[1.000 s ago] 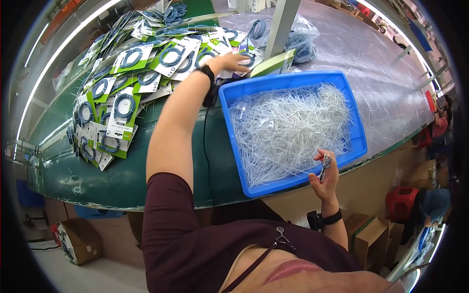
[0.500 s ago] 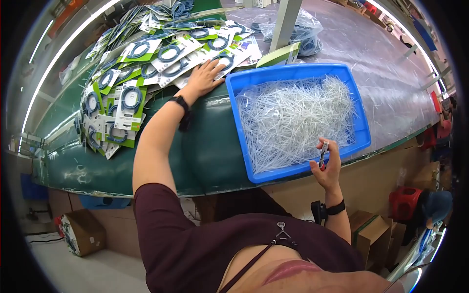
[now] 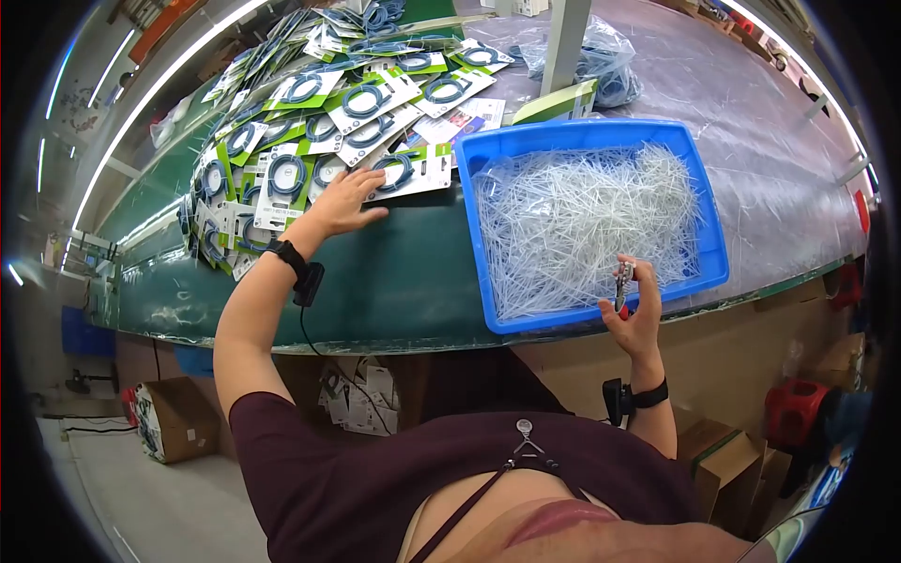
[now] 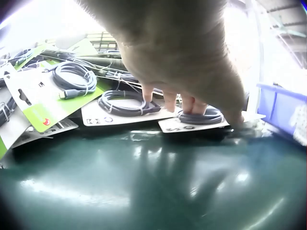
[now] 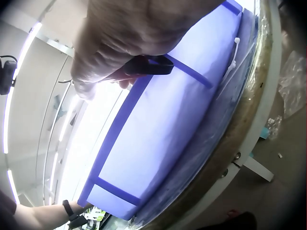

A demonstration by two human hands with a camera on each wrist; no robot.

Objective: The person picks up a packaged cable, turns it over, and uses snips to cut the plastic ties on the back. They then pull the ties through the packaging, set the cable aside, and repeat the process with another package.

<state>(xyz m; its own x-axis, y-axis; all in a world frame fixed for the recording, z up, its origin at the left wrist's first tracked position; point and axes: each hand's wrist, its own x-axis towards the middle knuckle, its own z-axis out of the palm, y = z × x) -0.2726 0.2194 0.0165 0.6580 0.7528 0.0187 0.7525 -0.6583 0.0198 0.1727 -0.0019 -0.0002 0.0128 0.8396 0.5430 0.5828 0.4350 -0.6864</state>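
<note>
Green table looks pretty slick, so if my left hand shoves too hard, I reckon the pile could slide toward me. That hand's spread, fingertips on a carded cable at the pile's near side; my right hand grips metal cutters by the blue tub's near rim. Cable looks tidy: blue-grey loops on white-and-green card.
</note>
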